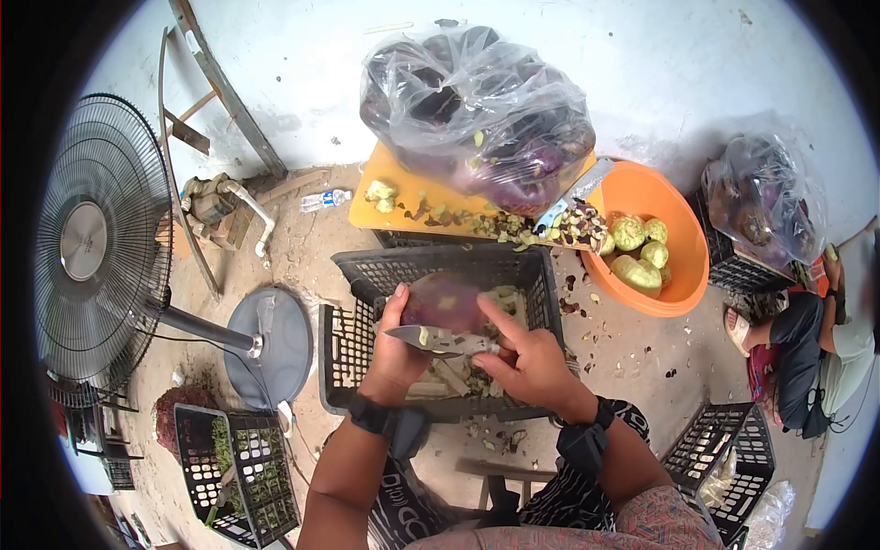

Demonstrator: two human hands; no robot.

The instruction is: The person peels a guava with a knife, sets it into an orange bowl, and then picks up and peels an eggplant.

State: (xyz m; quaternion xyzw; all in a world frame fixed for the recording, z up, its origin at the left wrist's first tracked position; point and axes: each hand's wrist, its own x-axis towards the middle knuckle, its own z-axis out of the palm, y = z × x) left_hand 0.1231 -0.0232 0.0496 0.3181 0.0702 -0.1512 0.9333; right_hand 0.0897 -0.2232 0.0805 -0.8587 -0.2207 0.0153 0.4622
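My left hand (pixel 394 353) grips a purple eggplant (pixel 446 302) over a black plastic crate (pixel 367 275). My right hand (pixel 527 362) holds a knife (pixel 440 341), blade pointing left across the eggplant's near side. Peel scraps lie inside the crate beneath my hands. Behind the crate an orange cutting board (pixel 385 197) carries a clear bag of eggplants (pixel 477 110), cut trimmings and a cleaver (pixel 573 197).
An orange basin (pixel 683 275) with peeled pale pieces sits to the right. A standing fan (pixel 87 243) stands left. Another person (pixel 807 353) crouches at right near a second bag of eggplants (pixel 765 197). More black crates (pixel 238 472) sit at lower left and lower right.
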